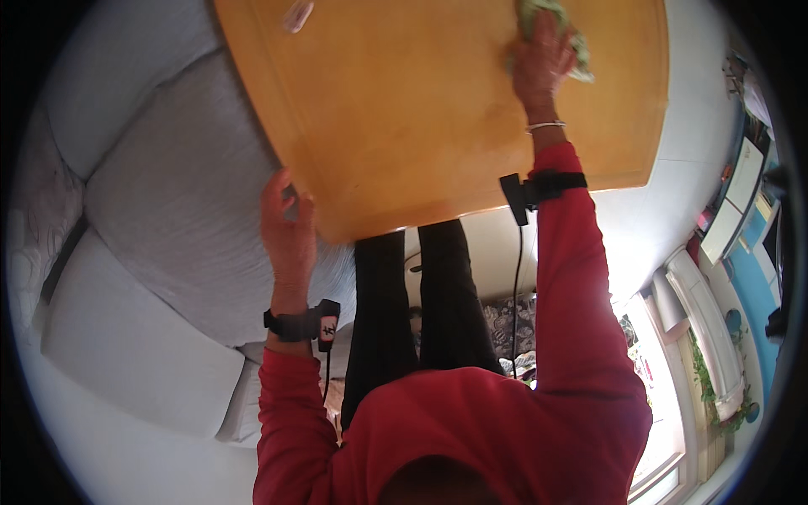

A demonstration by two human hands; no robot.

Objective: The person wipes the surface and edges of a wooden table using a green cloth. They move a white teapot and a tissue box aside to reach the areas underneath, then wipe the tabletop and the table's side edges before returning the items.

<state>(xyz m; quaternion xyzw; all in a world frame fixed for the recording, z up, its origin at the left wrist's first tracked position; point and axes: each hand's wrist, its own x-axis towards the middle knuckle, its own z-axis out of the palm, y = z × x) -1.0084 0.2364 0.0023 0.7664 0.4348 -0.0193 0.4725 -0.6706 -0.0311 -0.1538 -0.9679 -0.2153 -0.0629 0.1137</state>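
Observation:
My right hand [544, 63] lies over a crumpled green cloth [579, 58] on the far right part of an orange-brown wooden table [404, 120]. The palm faces down and the fingers are slightly blurred; part of the cloth is hidden beneath them. At the near left corner of the tabletop is my left hand [289, 230], its fingers loosely curled and apart, with nothing in them. Its fingertips are close to the table's edge; whether they touch it I cannot tell.
A grey sofa [183, 158] runs along the table's left side. Near the far left of the tabletop lies a small pinkish object [298, 16]. Black wrist straps with cables [517, 284] hang from both arms. Pale floor [631, 221] shows on the right, beyond it a bright doorway [656, 391].

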